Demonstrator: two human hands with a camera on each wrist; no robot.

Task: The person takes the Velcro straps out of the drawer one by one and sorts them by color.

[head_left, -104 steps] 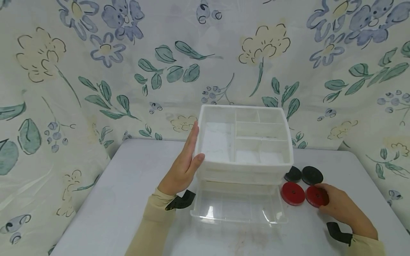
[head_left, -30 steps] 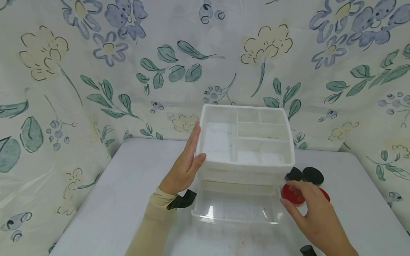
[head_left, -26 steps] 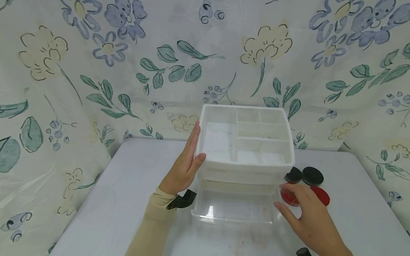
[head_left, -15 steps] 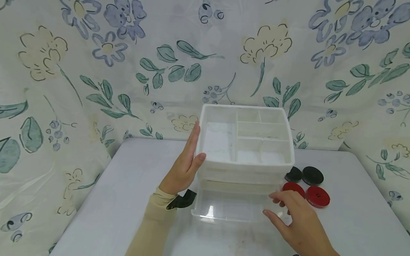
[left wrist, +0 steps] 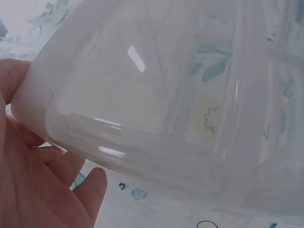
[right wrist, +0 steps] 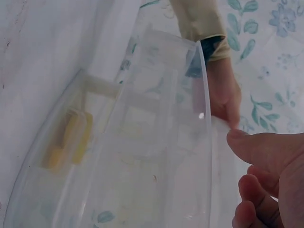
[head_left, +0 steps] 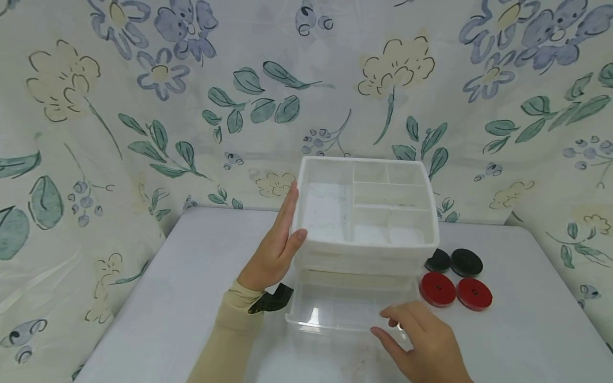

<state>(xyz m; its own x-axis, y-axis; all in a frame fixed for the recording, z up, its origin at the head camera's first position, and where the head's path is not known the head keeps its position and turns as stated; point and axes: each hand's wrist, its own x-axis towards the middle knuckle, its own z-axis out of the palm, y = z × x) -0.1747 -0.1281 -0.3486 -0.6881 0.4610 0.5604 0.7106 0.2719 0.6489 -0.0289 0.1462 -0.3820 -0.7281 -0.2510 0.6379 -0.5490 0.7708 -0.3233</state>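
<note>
A white desktop organizer [head_left: 369, 244] with divided compartments on top stands at the table's middle. From its front projects a clear plastic drawer [head_left: 330, 303]. My left hand [head_left: 270, 250] lies flat along the organizer's left side, thumb near the front corner; in the left wrist view, that hand [left wrist: 52, 171] is beside the box's rounded edge. Over the drawer's front right corner hovers my right hand [head_left: 423, 338], thumb and fingers parted, holding nothing. In the right wrist view, dividers show in the drawer [right wrist: 142, 161], and a yellow item [right wrist: 71, 140] shows through plastic, its kind unclear.
Right of the drawer, two red discs [head_left: 438, 290] with small centre holes lie side by side on the white table [head_left: 541, 308]. Behind them are two black discs [head_left: 466, 263], one partly hidden by the organizer. A floral curtain [head_left: 335, 80] hangs close behind.
My right hand has left the right red disc, which stays on the table, and moved left to the drawer's front right corner. My left hand has stayed on the organizer.
</note>
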